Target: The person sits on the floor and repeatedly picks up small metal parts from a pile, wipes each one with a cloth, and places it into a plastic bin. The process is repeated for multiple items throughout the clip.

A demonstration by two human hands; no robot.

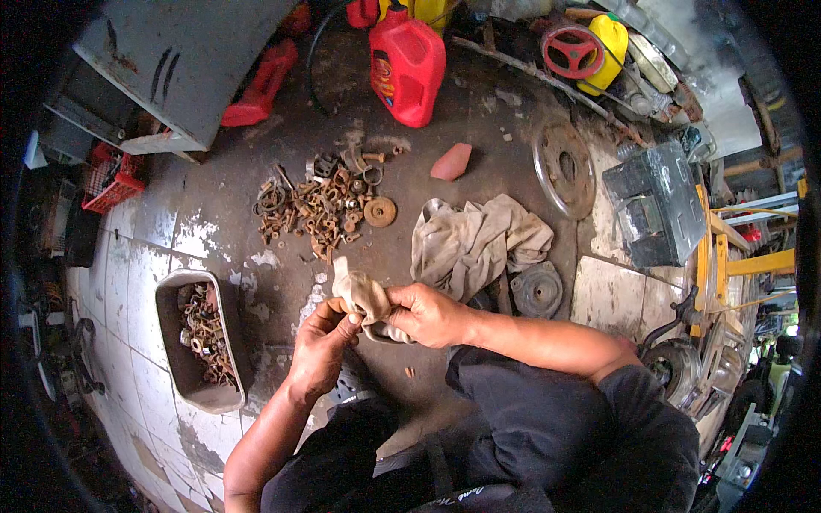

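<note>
Both hands meet on a crumpled beige cloth (360, 292) held low over the floor. My left hand (324, 346) pinches its lower left side between thumb and fingers. From the other side, my right hand (426, 315) grips the cloth's right edge. Whether something is wrapped inside the cloth cannot be seen. Just beyond the hands lies a pile of rusty bolts, nuts and clamps (327, 208), with a round rusty disc (380, 211) at its right edge. To the left, a grey plastic bin (168, 340) holds more rusty fasteners (208, 336).
A larger beige rag (458, 247) lies right of the pile, beside a round metal part (539, 292). Farther off are a red jug (408, 70), a reddish fragment (451, 161), a rusty wheel-like disc (564, 167) and a black case (657, 202). A grey metal cabinet (173, 64) stands upper left.
</note>
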